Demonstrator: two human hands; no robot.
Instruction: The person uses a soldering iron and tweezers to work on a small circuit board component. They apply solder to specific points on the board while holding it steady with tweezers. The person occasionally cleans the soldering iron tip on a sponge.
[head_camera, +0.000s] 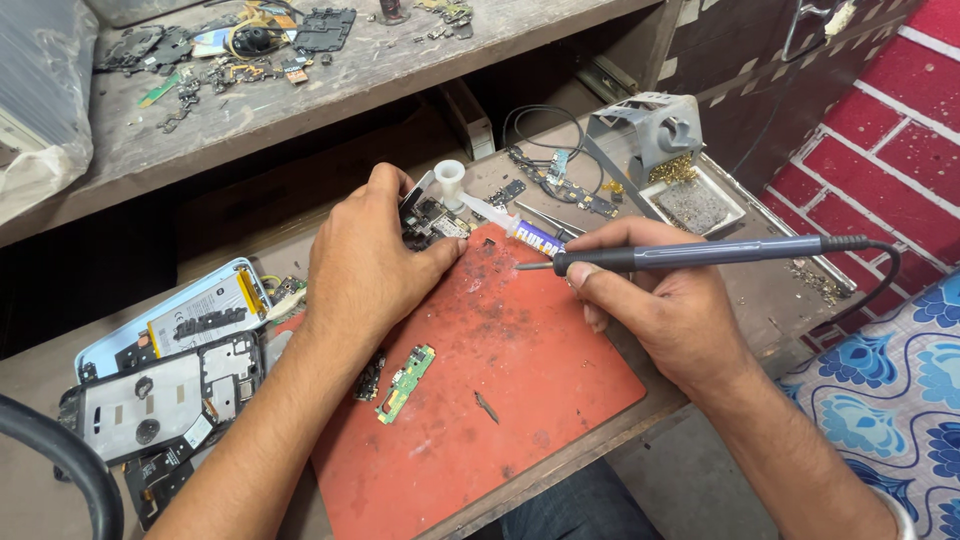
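My left hand (365, 265) presses down on a small dark circuit board (432, 222) at the far edge of a red work mat (520, 390). My right hand (665, 310) grips a dark soldering iron (690, 254) like a pen, its thin tip pointing left toward the board, a short way from it. The iron's cable runs off to the right. A syringe of flux paste (500, 222) lies just behind the tip, with tweezers (550, 218) beside it.
A green circuit strip (405, 383) and a small dark part (487, 406) lie on the mat. Opened phone bodies (165, 385) sit at the left. An iron stand with brass wool and sponge tray (665, 160) is at back right. A cluttered wooden shelf (240, 100) hangs above.
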